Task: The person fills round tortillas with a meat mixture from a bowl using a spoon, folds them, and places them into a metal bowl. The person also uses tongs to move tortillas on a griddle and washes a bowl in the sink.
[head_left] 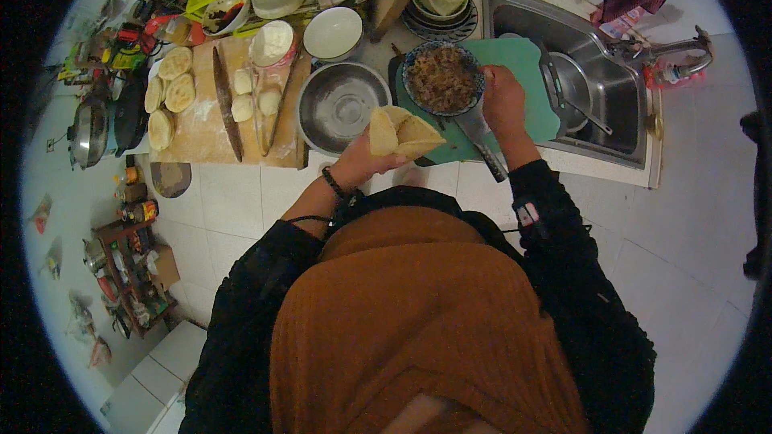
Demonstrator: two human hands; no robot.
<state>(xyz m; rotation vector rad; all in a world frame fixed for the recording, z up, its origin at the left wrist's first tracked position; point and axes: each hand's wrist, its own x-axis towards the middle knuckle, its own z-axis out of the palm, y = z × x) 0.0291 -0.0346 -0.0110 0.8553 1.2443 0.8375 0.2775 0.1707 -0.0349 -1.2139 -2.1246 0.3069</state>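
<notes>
My left hand (366,165) is closed round a split flatbread (414,138), its opening gaping upward, just over the front of the counter. To the right, a blue-patterned bowl (408,88) of brown chopped filling (444,76) sits above a green cutting board (523,80). My right hand (504,100) grips this bowl by its right rim; its fingertips are partly hidden. Below the bowl lies a cleaver (473,124), with its dark handle (492,162) sticking out past the board's front edge.
A steel basin (346,108) stands beside the flatbread. Left of it, a wooden board (193,145) carries flatbreads (181,92), dough pieces (241,108) and a rolling pin (223,96). A white bowl (334,32) stands behind the basin; a sink (623,141) is at right.
</notes>
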